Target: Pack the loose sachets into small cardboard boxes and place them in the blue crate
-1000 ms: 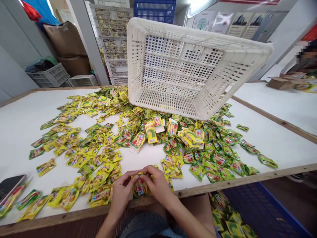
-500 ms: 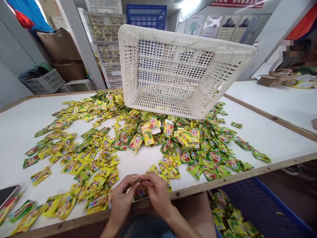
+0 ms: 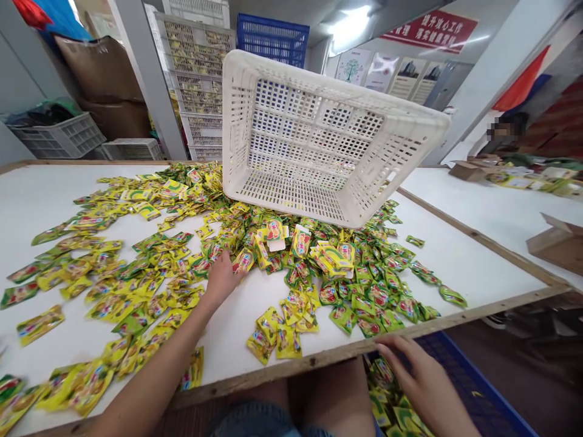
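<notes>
My left hand [image 3: 222,279] reaches over the table to the small printed box [image 3: 245,260], its fingers closed at the box's left edge. Over the table's front edge hangs my right hand [image 3: 407,364], fingers apart and nothing seen in them, above the blue crate [image 3: 483,382] of packets. Yellow packets [image 3: 289,341] lie near the front edge, and green packets [image 3: 378,294] are heaped to the right. More small boxes [image 3: 334,258] sit in the middle, in front of the tilted white basket [image 3: 310,130], which holds nothing visible.
The wooden table edge [image 3: 314,362] runs along the front. Stacked crates [image 3: 200,60] stand behind. On the right-hand table are an open carton [image 3: 558,243] and another carton [image 3: 473,169]. A person [image 3: 505,130] is at the far right.
My hands have parted from the front edge. The left moved forward to the small box; the right moved right, over the blue crate. The view has shifted.
</notes>
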Available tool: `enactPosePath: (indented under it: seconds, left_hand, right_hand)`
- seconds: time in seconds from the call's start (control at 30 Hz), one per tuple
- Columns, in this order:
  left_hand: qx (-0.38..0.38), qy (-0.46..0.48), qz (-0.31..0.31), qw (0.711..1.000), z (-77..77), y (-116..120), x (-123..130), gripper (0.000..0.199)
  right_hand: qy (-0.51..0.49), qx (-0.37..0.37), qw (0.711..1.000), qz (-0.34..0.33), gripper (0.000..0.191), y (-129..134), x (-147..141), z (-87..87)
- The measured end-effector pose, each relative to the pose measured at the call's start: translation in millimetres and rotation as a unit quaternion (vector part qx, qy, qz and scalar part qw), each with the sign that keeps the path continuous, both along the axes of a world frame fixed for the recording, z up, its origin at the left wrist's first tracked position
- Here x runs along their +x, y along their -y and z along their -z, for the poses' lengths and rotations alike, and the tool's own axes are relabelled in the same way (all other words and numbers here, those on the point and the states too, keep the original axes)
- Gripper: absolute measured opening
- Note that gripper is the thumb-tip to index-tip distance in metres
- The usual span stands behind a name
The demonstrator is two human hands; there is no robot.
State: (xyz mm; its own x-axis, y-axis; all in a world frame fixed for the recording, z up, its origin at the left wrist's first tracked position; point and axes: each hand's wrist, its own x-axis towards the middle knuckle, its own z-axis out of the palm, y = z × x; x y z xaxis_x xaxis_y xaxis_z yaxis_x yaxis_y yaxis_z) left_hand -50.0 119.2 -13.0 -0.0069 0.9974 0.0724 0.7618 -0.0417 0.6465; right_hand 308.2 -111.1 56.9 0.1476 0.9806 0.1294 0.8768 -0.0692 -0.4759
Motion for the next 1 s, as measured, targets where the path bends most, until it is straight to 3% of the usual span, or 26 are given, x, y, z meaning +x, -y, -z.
enactPosePath:
  seconds: [0.13, 0.2, 0.3, 0.43, 0.6, 0.7, 0.83, 1.0]
  left_hand:
    - [-0.031, 0.004, 0.018, 0.999, 1.4, 26, -13, 0.052]
    - [-0.023, 0.022, 0.022, 0.999, -1.8, 41, -24, 0.040]
    - [0.002, 0.090, 0.014, 0.996, -11.3, 58, -40, 0.030]
    - [-0.017, 0.190, -0.006, 0.982, -25.3, 70, -54, 0.027]
    - [-0.043, 0.321, -0.022, 0.946, -35.2, 79, -58, 0.033]
    - [-0.079, 0.336, 0.010, 0.939, -36.9, 84, -51, 0.035]
    - [-0.135, 0.330, 0.071, 0.932, -30.7, 95, -30, 0.031]
    - [-0.214, 0.403, 0.102, 0.884, -18.6, 109, -13, 0.028]
  right_hand:
    - [-0.065, 0.019, 0.996, -0.050, 0.026, -60, -62, 14.7]
    - [-0.056, 0.026, 0.997, -0.036, 0.026, -94, -83, 24.0]
    - [0.025, 0.020, 0.999, 0.018, 0.031, -137, -105, 36.2]
    - [0.133, 0.029, 0.990, 0.033, 0.032, -168, -126, 46.7]
    - [0.135, 0.029, 0.990, 0.001, 0.013, -175, -132, 50.9]
    - [0.114, 0.051, 0.992, -0.013, 0.010, -170, -127, 48.1]
    - [-0.004, 0.099, 0.995, -0.028, 0.011, -160, -117, 42.1]
    - [-0.136, 0.074, 0.988, -0.020, 0.017, -150, -106, 38.9]
